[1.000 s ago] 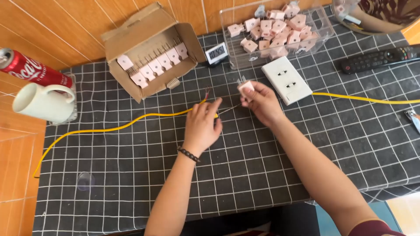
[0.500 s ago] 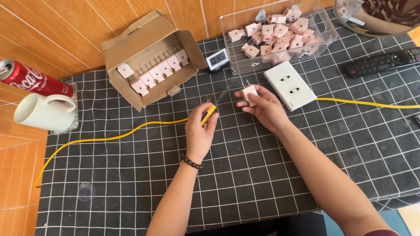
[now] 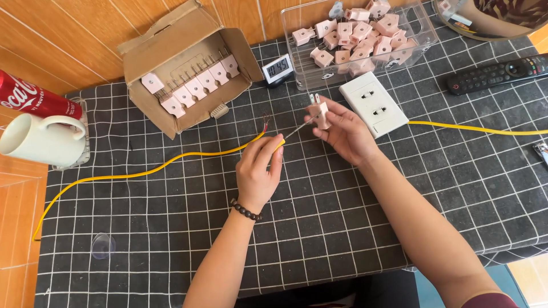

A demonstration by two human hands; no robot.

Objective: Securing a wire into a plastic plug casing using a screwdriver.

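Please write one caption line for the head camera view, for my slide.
Left hand drives a yellow-handled screwdriver into a pink plug held by the right hand.

A table under a black grid cloth (image 3: 319, 228) carries a cardboard box (image 3: 188, 63) of pink plugs, a clear tray (image 3: 422, 40) of more plugs, a small clock (image 3: 278, 68) and a white socket plate (image 3: 374, 104). A yellow cable (image 3: 142, 173) runs across it. At the left stand a mug (image 3: 40, 141) and a can (image 3: 31, 98); a remote (image 3: 499, 74) lies at the right, a clear cap (image 3: 103, 246) near the front.
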